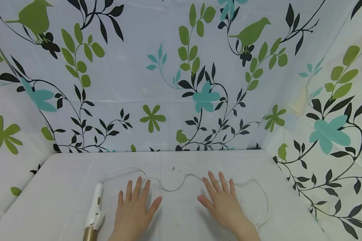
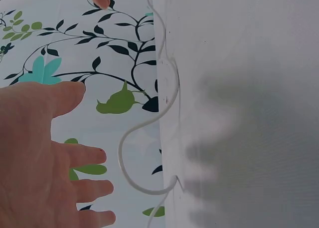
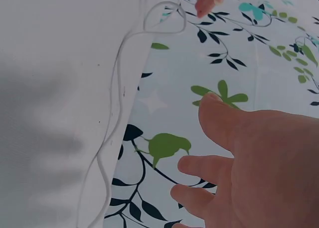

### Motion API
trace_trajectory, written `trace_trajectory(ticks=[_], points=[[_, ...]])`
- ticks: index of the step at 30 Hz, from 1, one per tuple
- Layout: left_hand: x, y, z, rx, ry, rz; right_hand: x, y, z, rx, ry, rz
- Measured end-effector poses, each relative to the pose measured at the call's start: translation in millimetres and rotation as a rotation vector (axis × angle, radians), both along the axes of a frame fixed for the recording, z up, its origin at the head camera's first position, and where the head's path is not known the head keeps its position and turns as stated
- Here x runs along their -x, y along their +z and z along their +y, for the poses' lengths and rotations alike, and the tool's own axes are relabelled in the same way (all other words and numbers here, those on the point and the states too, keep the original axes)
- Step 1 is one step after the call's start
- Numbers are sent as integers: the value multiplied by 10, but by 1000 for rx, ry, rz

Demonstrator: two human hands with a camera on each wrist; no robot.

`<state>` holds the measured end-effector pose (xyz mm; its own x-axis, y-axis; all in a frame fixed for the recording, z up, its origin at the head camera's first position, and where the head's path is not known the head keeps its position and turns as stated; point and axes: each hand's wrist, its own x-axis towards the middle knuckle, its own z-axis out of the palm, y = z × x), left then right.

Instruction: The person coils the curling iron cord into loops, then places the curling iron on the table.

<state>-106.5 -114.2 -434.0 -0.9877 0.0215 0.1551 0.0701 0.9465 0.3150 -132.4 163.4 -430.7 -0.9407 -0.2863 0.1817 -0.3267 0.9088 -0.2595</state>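
Observation:
A white curling iron (image 1: 94, 204) with a gold barrel (image 1: 91, 234) lies on the white table at the left, its barrel end cut off by the lower frame edge. My left hand (image 1: 134, 212) is just to its right, palm down, fingers straight and spread. My right hand (image 1: 226, 209) is held the same way on the other side. Both hold nothing, and shadows on the table suggest they hover above it. The iron's white cord (image 1: 172, 190) winds past the fingertips of both hands. In the wrist views the left hand (image 2: 40, 158) and right hand (image 3: 269, 163) show spread fingers.
The white table (image 1: 181, 222) ends at a back edge against a hanging cloth (image 1: 123, 77) printed with leaves, birds and flowers. More of this cloth covers both sides. The cord loops round beyond the right hand to a pale end piece (image 1: 257, 226) by the right wrist.

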Motion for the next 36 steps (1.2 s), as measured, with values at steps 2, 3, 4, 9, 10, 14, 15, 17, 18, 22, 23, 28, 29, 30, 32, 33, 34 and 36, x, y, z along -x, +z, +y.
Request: trace_trajectory(ticks=[2, 3, 4, 9, 10, 14, 15, 17, 18, 22, 23, 28, 29, 30, 32, 33, 34, 36], points=[[-21, -12, 13, 0, 2, 18, -26, 14, -9, 8, 6, 8], [-29, -16, 18, -1, 4, 23, -38, 18, -13, 12, 9, 9], [-36, -18, 21, -2, 6, 25, -48, 19, -17, 17, 11, 6], [-49, -26, 19, -6, 17, 3, -87, 7, -28, 14, 16, -19], [-50, -28, 15, -5, 17, 1, -93, 1, -32, 14, 17, -24], [-55, -33, -27, -7, 14, 17, -110, -24, -55, 4, 32, -46], [-54, -36, -48, -5, 17, 17, -113, -30, -62, 4, 37, -55], [-54, -26, -103, -8, 31, 1, -118, -42, -72, 2, 45, -69], [-48, -23, -135, -11, 42, -12, -122, -47, -76, 4, 48, -72], [-30, 12, -302, -15, 83, -68, -133, -57, -87, 5, 66, -71], [-26, 16, -347, -14, 92, -78, -134, -57, -90, 6, 71, -72], [-41, 13, -535, -25, 112, -101, -139, -63, -105, 9, 92, -81], [-45, 9, -564, -28, 114, -108, -137, -67, -107, 11, 93, -84], [-49, 5, -592, -32, 116, -112, -136, -71, -108, 11, 95, -85], [-47, -1, -650, -31, 124, -123, -130, -81, -110, 6, 98, -87], [-46, -4, -690, -30, 128, -132, -127, -86, -111, 4, 100, -88], [-44, -7, -731, -24, 133, -138, -125, -90, -111, 0, 103, -88], [-33, -13, -828, -17, 148, -167, -123, -91, -114, 1, 107, -93]])
